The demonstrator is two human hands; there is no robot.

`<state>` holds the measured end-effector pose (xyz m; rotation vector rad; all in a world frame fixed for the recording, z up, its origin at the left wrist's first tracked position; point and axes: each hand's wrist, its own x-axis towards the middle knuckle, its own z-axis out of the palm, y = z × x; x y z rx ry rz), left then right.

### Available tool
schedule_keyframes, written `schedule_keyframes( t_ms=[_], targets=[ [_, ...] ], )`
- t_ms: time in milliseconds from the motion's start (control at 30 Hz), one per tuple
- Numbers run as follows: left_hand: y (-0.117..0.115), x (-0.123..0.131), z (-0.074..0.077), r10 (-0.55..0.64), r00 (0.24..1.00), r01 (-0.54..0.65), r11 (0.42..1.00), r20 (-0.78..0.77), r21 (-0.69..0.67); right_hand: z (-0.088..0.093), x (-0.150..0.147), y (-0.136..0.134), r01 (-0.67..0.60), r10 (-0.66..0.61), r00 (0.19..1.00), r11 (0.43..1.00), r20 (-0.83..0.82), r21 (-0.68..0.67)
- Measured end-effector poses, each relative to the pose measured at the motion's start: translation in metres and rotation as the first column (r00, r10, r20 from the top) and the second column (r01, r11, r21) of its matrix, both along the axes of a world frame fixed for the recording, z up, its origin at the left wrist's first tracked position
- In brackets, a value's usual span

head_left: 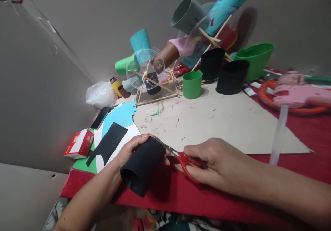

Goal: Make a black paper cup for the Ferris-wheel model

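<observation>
My left hand [137, 144] is closed round a black paper tube [142, 165], its open end tilted down toward me. Red-handled scissors [184, 160] are in my right hand [214, 163], with fingers through the loops. The scissor blades meet the tube's far end; whether they are cutting into it I cannot tell. Part of my left fingers is hidden behind the tube. Just beyond my left hand lies a cut piece of black paper [110, 143], on top of white and blue paper [119, 115].
A stick frame with a clear disc and paper cups [148, 75] stands at the back. Green [192, 85] and black cups [232, 79] stand right of it. A pink glue gun [297, 94] lies at right; a red box [80, 143] and phone [100, 117] are at left.
</observation>
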<state>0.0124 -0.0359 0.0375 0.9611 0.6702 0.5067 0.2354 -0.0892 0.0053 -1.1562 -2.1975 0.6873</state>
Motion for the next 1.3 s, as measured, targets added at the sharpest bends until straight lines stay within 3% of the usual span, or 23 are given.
schedule_keyframes(
  t_ms=[500, 667, 833, 1000, 1300],
  targets=[
    [0.0014, -0.0025, -0.0018, 0.042, 0.999, -0.043, 0.999, -0.013, -0.021, -0.0016, 0.0013, 0.0016, 0.009, -0.01, 0.999, 1.0, 0.041, 0.026],
    [0.0038, -0.0044, -0.0055, 0.114, 0.993, -0.11, 0.982, 0.014, -0.157, -0.0006, 0.0012, 0.0015, 0.057, -0.057, 0.998, 0.998, -0.002, 0.011],
    [0.004, -0.0015, -0.0028, 0.116, 0.988, -0.087, 0.96, 0.098, -0.266, -0.0003, 0.0001, 0.001, 0.078, -0.078, 0.997, 0.997, 0.01, -0.028],
    [0.003, -0.0034, -0.0026, 0.148, 0.987, -0.13, 0.966, 0.068, -0.222, -0.0018, -0.0008, 0.0017, 0.07, -0.069, 0.997, 0.997, 0.037, -0.045],
    [0.004, -0.0072, -0.003, 0.024, 0.996, -0.011, 0.99, 0.091, -0.144, -0.0013, -0.0026, 0.0029, 0.059, -0.058, 0.998, 0.998, 0.018, -0.026]
  ],
)
